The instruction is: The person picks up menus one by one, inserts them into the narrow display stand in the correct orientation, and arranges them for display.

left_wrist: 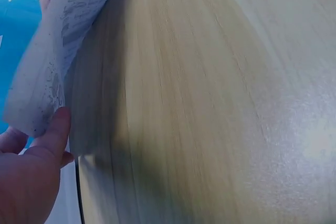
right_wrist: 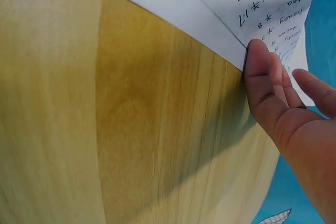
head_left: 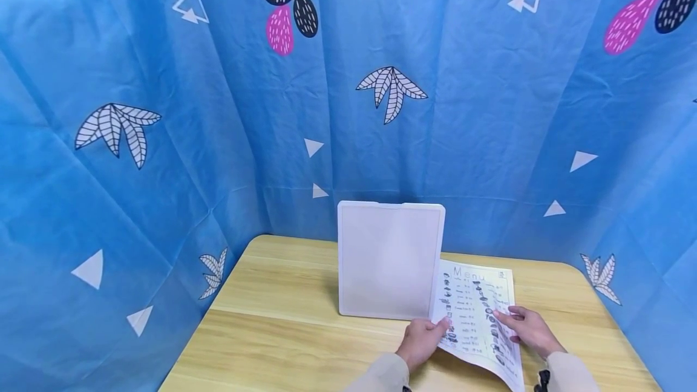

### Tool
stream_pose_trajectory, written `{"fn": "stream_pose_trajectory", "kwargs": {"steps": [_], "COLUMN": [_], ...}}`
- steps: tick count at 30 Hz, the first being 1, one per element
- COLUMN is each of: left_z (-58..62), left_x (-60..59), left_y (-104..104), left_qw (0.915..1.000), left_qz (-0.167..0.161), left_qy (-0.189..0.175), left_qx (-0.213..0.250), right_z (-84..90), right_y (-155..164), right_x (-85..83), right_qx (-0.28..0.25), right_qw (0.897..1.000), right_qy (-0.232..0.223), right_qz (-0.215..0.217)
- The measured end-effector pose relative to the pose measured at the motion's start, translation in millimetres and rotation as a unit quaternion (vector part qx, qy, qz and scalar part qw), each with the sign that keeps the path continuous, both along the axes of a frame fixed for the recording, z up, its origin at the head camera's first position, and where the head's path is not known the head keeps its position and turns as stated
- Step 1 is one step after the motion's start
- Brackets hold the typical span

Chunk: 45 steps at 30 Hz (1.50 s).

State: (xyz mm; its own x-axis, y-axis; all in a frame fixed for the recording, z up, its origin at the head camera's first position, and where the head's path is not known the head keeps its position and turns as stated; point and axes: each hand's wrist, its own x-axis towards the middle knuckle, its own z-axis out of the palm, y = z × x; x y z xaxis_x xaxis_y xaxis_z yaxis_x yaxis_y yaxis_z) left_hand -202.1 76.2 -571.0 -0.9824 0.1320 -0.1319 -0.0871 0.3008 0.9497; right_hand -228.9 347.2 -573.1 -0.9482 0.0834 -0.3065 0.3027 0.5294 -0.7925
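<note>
A white paper menu point(head_left: 474, 319), with "Menu" at its top and rows of small drawings and handwritten prices, lies tilted at the right side of the table, its near end curling up. My left hand point(head_left: 425, 340) pinches its left edge, thumb on the printed face. In the left wrist view, the sheet point(left_wrist: 79, 30) bends upward above the left hand point(left_wrist: 37, 161). My right hand point(head_left: 530, 328) holds the right edge, a digit lying over the print. In the right wrist view, fingertips point(right_wrist: 257, 56) meet the edge of the sheet, which casts a shadow below.
A white rounded square panel point(head_left: 389, 259) stands upright on the wooden table point(head_left: 272, 301), just left of the menu and overlapping its edge in the head view. Blue patterned curtains point(head_left: 463, 138) enclose the table at the back and sides.
</note>
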Motion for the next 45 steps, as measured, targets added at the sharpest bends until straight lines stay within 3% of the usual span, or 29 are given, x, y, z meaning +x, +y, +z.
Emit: {"fn": "stream_pose_trajectory", "kwargs": {"steps": [7, 13, 22, 29, 36, 40, 45], "left_z": [-6.2, -1.3, 16.9, 23.8, 32.1, 37.5, 44.1], "left_x": [-3.4, -7.2, -15.4, -18.3, -19.9, -20.5, -22.7], "left_y": [0, 2, -1, -3, -9, -12, -16], "left_qw": [0.9993, 0.9937, 0.9843, 0.9758, 0.9684, 0.9704, 0.9771], "left_qz": [0.01, 0.023, -0.008, -0.032, -0.052, -0.052, -0.047], "left_qy": [0.017, 0.022, 0.023, 0.017, 0.014, 0.013, 0.02], "left_qx": [0.033, 0.107, 0.175, 0.216, 0.244, 0.236, 0.206], "right_z": [-0.3, 0.0, -3.3, -5.4, 0.7, 3.6, 7.5], "right_y": [0, 0, 2, 5, 2, 4, 11], "right_x": [0.5, 1.9, -0.9, -3.2, -2.8, -3.7, -7.3], "right_qx": [0.007, 0.015, 0.012, 0.023, -0.047, -0.101, -0.126], "right_qw": [1.0, 1.0, 1.0, 1.0, 0.998, 0.994, 0.985], "right_qy": [-0.006, -0.01, -0.006, 0.0, 0.004, 0.009, 0.036], "right_qz": [-0.001, 0.001, 0.002, -0.002, -0.03, -0.052, -0.108]}}
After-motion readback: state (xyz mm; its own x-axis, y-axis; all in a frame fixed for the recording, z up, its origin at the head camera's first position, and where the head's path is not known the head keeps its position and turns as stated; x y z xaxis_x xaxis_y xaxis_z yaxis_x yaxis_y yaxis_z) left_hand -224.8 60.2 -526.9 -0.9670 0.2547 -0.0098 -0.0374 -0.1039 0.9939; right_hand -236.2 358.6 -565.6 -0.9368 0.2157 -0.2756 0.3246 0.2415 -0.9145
